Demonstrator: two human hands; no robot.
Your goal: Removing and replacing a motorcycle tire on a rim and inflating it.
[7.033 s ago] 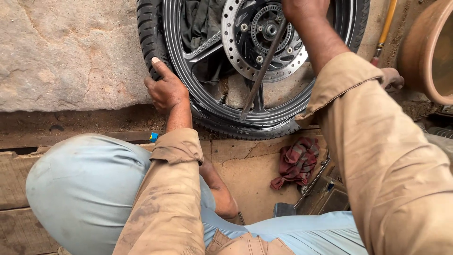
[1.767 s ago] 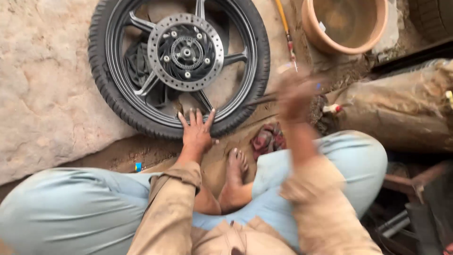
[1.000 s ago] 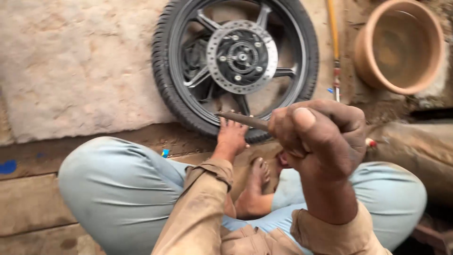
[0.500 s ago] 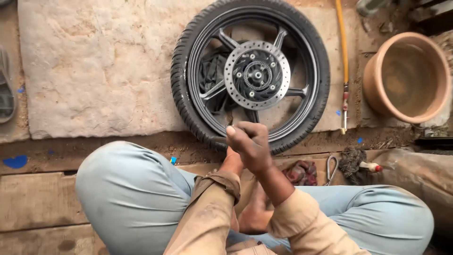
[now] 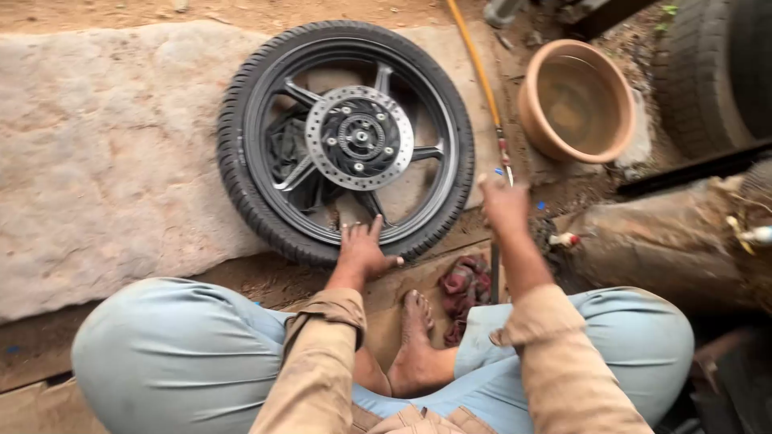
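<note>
Motorcycle wheel (image 5: 347, 141) lies flat on a stone slab (image 5: 104, 153), brake disc (image 5: 359, 137) facing up at the hub, dark cloth showing through the spokes left of the disc. Left hand (image 5: 361, 251) has fingers spread, pressed flat on the wheel's near tyre edge. Right hand (image 5: 505, 205) hovers off the wheel's right side, blurred; can't tell whether it's open or gripping. Terracotta bowl (image 5: 576, 98) sits right of the wheel, appears to hold murky water. Yellow-handled rod (image 5: 480, 76) lies between wheel and bowl. Red rag (image 5: 464, 287) on the ground just below the wheel, beside a bare foot (image 5: 416, 337).
</note>
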